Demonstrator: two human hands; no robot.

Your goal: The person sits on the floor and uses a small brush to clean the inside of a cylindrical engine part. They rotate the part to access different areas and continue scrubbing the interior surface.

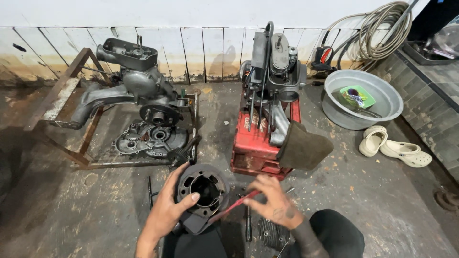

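My left hand [168, 206] grips the side of a dark finned engine cylinder [203, 191] standing on the concrete floor, its bore facing up. My right hand [272, 199] holds a thin red-handled tool [234, 206] whose tip reaches the cylinder's lower right edge. A second finned metal part [272, 234] lies just below my right hand, beside my dark-trousered knee [334, 231].
A red crate [253, 143] carries a stripped engine [272, 67] and a dark rubber boot [303, 145]. To the left, a rusty metal frame [62, 100] holds another engine [136, 76] and a cover plate [150, 138]. A grey basin [361, 100], pale clogs [394, 148] and coiled hose [382, 31] lie at right.
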